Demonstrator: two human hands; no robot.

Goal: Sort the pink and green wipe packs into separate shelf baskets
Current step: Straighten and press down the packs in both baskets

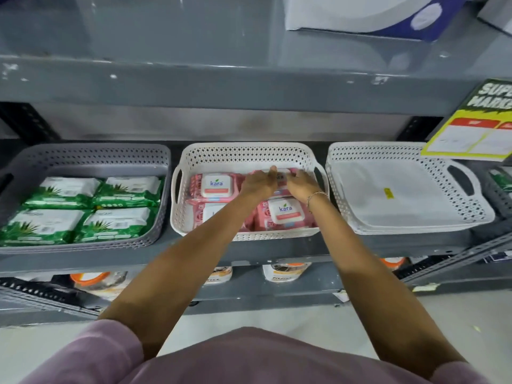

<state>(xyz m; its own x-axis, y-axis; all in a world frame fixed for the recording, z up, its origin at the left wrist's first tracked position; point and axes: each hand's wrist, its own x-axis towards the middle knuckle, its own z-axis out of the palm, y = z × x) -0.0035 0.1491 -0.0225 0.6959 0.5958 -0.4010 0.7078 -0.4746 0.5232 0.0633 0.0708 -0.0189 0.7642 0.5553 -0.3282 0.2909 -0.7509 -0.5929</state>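
Note:
Several green wipe packs [80, 209] lie flat in the grey basket [91, 155] on the left of the shelf. The white middle basket [243, 152] holds several pink wipe packs [217, 185] with white lids. Both hands reach into its back right corner. My left hand [259, 182] and my right hand [300, 182] grip one pink pack [281, 176] from either side, partly hiding it. That pack rests on or just above the others; I cannot tell which.
A second white basket [471, 206] stands on the right with only a yellow sticker inside. A yellow and green sign [476, 126] hangs above it. Jars with orange lids [91, 281] sit on the shelf below. A grey shelf board runs overhead.

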